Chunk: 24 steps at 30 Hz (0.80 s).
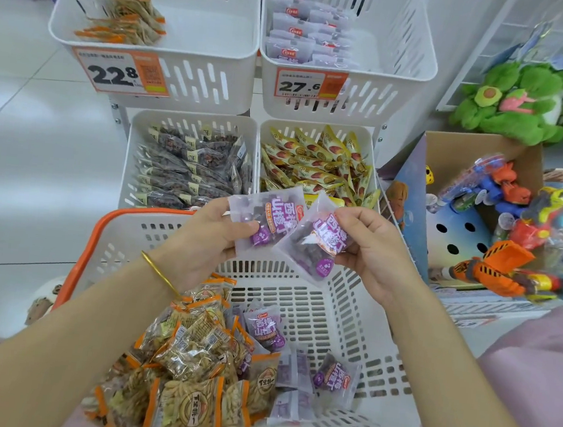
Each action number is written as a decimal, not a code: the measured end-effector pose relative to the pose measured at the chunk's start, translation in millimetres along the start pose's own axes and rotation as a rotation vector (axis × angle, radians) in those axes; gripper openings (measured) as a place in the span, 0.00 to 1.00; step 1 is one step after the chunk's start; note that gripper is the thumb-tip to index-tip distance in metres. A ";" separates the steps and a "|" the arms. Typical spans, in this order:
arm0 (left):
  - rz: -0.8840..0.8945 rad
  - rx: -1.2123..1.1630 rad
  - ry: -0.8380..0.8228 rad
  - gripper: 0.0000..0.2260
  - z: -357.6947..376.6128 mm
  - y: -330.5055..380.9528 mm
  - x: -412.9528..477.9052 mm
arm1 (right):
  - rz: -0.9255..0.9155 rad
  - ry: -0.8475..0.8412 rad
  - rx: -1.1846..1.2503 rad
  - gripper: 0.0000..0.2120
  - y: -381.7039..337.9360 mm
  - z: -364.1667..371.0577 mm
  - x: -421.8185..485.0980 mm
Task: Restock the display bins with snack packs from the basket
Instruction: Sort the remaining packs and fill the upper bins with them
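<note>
Purple snack pack (266,217) is being pinched by left hand (209,237); right hand (372,253) is pinching 2nd purple pack (314,247), both hovering over white basket (348,323) w/ loose packs (191,352).

Print on price tag (120,72) blurs; bottom edge crops basket (156,218).

A white rack (119,118) carries four slotted bins (241,78) of snack packs (188,170).

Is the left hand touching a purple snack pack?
Touching. The head view shows the left hand pinching a purple snack pack, thumb on its front.
</note>
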<state>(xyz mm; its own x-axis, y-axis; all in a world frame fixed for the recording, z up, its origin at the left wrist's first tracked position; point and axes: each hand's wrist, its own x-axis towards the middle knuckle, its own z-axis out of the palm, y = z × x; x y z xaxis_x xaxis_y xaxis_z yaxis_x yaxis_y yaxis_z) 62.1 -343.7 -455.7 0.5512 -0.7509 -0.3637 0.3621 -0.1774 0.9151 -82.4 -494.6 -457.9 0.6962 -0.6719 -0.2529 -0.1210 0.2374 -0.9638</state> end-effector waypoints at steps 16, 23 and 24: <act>-0.061 -0.245 -0.219 0.13 14.5 5.4 -8.2 | -0.052 0.024 0.089 0.05 1.6 8.1 1.8; 0.066 0.098 -0.150 0.27 35.0 -3.0 -16.5 | -0.130 0.064 0.090 0.04 6.8 23.9 -0.9; 0.095 0.100 -0.119 0.27 37.8 -4.8 -17.0 | -0.135 0.068 0.086 0.03 9.5 26.9 -0.2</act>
<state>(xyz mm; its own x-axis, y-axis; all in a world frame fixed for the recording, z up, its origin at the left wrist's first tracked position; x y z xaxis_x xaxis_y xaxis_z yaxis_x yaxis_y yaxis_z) 22.6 -354.2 -447.4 0.4844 -0.8362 -0.2571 0.2329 -0.1600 0.9593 -64.7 -473.4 -464.7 0.6519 -0.7471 -0.1300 0.0332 0.1995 -0.9793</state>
